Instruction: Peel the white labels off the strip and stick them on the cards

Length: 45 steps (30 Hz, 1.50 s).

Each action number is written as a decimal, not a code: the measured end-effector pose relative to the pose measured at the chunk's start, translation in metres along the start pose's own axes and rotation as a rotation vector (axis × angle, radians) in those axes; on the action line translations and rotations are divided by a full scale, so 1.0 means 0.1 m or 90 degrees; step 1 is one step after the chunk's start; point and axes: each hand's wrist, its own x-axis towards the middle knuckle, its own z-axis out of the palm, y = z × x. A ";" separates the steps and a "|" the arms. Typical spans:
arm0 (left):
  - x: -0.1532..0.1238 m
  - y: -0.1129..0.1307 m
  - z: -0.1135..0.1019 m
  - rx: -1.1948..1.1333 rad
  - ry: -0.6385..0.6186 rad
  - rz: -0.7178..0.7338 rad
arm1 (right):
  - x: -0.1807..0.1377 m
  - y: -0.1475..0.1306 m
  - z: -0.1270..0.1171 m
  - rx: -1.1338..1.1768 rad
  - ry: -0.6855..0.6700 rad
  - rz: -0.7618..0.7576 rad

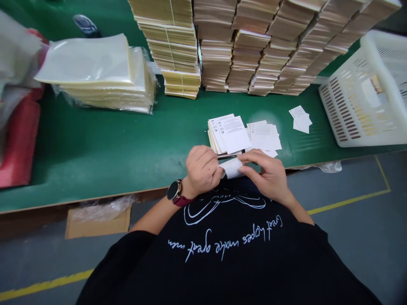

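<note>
My left hand (pixel 202 169), with a black-faced watch (pixel 174 190) on its wrist, and my right hand (pixel 263 173) together pinch a white folded paper slip (pixel 230 167) at the table's front edge. The slip is rolled or bent between my fingers. Just beyond my hands lies a stack of printed white instruction sheets (pixel 229 134). A looser pile of white papers (pixel 263 136) sits to its right, almost touching my right hand's fingers. A small dark item (pixel 226 156) partly shows under my left hand.
A green workbench (pixel 95 148) holds tall stacks of cream-coloured flat packets (pixel 216 55) along the back, plastic-wrapped packets (pixel 104 80) at left, a few white sheets (pixel 300 119), and a white slotted plastic basket (pixel 359 97) at right. A red object (pixel 19 144) stands at far left.
</note>
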 end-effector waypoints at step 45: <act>0.15 0.05 0.00 -0.099 -0.015 -0.012 | 0.08 0.20 0.22 0.066 0.138 -0.170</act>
